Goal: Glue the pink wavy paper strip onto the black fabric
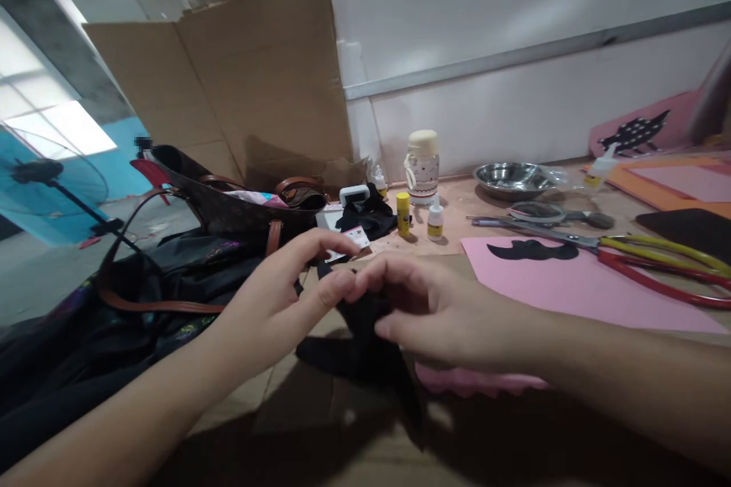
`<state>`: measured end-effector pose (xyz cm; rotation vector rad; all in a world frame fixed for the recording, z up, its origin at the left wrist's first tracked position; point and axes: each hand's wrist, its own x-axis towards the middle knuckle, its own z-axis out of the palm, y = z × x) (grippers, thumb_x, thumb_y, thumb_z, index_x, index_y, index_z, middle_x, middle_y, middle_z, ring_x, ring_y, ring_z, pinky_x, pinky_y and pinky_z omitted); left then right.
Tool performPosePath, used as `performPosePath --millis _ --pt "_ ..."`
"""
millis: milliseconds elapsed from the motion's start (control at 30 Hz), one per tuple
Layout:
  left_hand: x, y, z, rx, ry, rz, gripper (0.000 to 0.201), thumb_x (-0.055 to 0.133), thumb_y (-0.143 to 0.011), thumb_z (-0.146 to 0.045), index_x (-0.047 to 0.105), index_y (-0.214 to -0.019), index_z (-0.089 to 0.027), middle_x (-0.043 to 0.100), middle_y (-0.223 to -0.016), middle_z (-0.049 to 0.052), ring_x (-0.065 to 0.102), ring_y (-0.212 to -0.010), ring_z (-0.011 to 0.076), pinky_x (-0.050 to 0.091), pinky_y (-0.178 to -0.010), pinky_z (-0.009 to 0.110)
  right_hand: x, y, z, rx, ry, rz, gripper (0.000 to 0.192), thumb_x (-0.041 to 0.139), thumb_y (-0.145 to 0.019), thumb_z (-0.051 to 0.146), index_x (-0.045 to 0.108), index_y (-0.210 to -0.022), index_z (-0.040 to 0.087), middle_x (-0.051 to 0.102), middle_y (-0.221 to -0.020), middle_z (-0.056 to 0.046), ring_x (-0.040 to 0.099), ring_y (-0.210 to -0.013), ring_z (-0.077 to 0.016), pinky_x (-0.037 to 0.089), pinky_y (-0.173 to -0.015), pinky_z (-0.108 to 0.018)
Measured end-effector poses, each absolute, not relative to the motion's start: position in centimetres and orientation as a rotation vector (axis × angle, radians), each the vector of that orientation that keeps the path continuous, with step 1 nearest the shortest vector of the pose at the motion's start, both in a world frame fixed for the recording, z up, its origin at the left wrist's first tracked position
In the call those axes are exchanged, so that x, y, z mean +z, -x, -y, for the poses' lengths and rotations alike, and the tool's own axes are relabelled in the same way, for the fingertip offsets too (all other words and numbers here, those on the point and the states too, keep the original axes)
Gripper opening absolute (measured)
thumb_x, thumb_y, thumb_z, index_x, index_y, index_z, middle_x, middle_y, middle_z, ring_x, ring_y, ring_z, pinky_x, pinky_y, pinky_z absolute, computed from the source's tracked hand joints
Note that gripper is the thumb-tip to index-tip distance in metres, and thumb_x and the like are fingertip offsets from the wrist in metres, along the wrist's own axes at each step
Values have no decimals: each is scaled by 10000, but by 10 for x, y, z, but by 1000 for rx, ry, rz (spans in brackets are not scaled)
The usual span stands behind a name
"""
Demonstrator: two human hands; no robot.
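Note:
Both hands meet over a black cut-out shape (361,346) with several pointed arms, held above brown cardboard (285,403). My left hand (291,293) is closed at its upper left, thumb and finger pinching near the top edge. On the other side my right hand (442,304) grips it with bent fingers on top and the thumb against its face. The fingertips of the two hands touch or nearly touch, covering the upper part. Just beyond my right hand lies a pink sheet (485,293) with a smaller wavy black cut-out (534,250) on it.
Scissors (656,259) with red and yellow handles lie at right. Behind my hands stand a yellow glue stick (403,214), a small glue bottle (435,222), a cream flask (423,167) and a metal bowl (511,181). A brown handbag (228,202) sits at left, before upright cardboard (263,84).

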<state>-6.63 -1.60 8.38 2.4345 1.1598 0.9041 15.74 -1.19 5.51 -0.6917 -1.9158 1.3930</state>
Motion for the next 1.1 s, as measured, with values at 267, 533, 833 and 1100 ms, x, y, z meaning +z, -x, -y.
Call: performPosePath --millis 267,533,833,1100 --pt "81 77 12 389 -1936 -814 625 627 -904 -711 677 -1361 -288 725 -1257 101 664 -1171 332 547 -976 414 73 -160 36 1514 447 2015 377 507 -812 -44 594 -1045 238 682 -1111 14 655 -999 -113 528 -840 -233" --pt "84 68 15 427 -1941 -861 194 740 -885 -364 751 -1042 -250 746 -1018 16 693 -985 240 559 -842 296 77 -164 31 1271 635 1960 350 598 -877 70 645 -1129 309 711 -1042 16 684 -917 -163 559 -779 -288" --pt "91 63 15 979 -1790 -1060 271 749 -883 -491 708 -857 -224 671 -796 3 632 -739 182 529 -672 272 86 -171 24 786 745 2080 565 569 -867 56 616 -1346 352 713 -1022 -1 637 -749 -148 510 -666 -288" --pt "92 72 10 1171 -1781 -1005 249 666 -980 -499 686 -1040 -259 697 -981 -5 638 -910 161 529 -824 236 82 -174 0 747 879 2096 542 633 -948 300 534 -1480 270 688 -1338 -77 671 -1116 -244 561 -914 -396"
